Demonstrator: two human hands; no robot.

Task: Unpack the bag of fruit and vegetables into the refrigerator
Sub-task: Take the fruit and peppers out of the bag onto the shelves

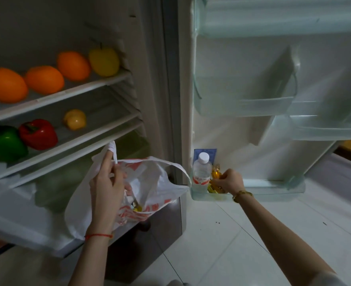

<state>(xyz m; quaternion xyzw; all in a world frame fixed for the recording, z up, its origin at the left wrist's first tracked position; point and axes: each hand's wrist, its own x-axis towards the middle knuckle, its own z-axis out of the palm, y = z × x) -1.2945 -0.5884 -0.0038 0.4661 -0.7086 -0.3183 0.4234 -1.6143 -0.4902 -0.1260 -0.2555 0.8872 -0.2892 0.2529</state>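
Observation:
A white plastic bag (149, 182) with red print hangs open in front of the refrigerator. My left hand (106, 182) grips one of its handles and holds it up. A few small items lie at the bag's bottom. My right hand (229, 180) holds a yellow packet (215, 174) inside the bottom door bin (273, 188), right beside a small water bottle (201, 172). Three orange fruits (43, 79) and a yellow apple (104, 61) sit on the upper shelf. A green pepper (4, 143), a red pepper (38, 134) and a yellow pepper (75, 119) sit on the shelf below.
The refrigerator door stands open to the right, with translucent door bins (242, 106) higher up. A crisper drawer (61, 186) with green contents sits under the shelves. A blue carton (211, 153) stands behind the bottle. White floor tiles (232, 234) lie below.

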